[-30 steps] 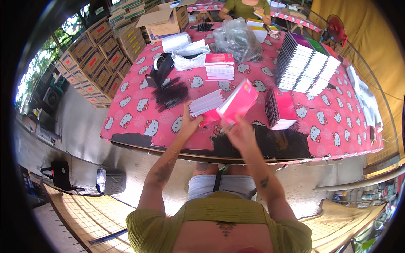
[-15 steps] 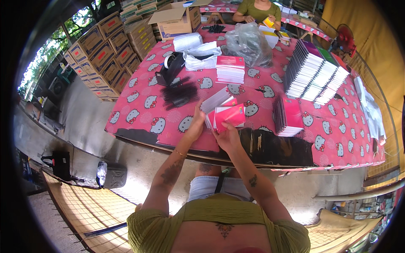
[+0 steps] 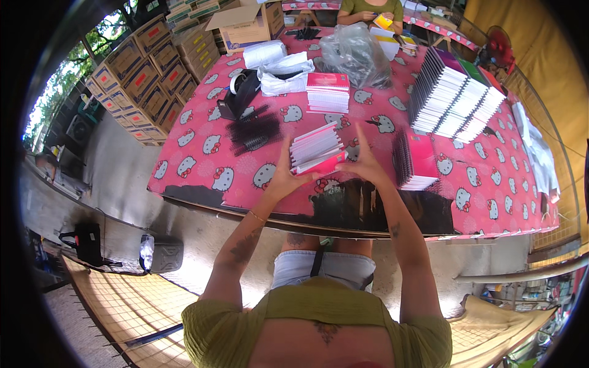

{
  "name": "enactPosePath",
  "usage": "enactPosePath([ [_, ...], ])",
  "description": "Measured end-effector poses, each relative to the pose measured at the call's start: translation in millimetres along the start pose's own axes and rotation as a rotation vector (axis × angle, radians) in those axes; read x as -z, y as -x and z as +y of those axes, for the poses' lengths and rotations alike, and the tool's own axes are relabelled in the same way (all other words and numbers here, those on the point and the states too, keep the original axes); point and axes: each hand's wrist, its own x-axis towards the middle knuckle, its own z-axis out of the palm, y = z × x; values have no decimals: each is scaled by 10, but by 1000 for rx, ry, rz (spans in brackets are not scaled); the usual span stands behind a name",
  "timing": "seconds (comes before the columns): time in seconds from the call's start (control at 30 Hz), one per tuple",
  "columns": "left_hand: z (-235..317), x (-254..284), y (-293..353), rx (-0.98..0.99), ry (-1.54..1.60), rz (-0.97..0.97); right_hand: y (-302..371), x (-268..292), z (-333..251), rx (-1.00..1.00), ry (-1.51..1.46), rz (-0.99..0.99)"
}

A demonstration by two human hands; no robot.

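Left grip (image 3: 286,178) is clamped on the left side of a pink-covered booklet stack (image 3: 316,149); right grip (image 3: 366,164) is spread at its right end, thumb near the cover. Stack is positioned over the counter (image 3: 242,190), between black spiral coils (image 3: 253,130) and pink spiral notebooks (image 3: 421,158). Counter contact cannot be told.

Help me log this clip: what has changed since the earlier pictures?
The right hand has moved forward and opened; the pink booklets it gripped now sit gathered with the rest, between it and the left hand. The spiral notebooks and tape dispenser stayed put.
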Motion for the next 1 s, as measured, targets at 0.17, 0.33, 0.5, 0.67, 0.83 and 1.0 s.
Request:
enactPosePath([
  [0.17, -111, 164, -50, 66, -185, -173, -330, -31, -5, -21, -135, -263],
  [0.33, -9, 236, -383, 168, 34, -208, -365, -70, -29, 89, -73, -103],
  [0.5, -130, 312, -499, 340, 48, -345, -72, -71, 171, -3, 171, -49],
  [0.67, -280, 204, -457, 281, 35, -340, -85, -318, 405, 145, 249, -30],
  [0.83, 319, 154, -740, -45, -514, -216, -73, -225, 273, 62, 289, -5],
  [1.0, 556, -605, -551, -337, -960, -215, -110, -260, 498, 97, 340, 15],
])
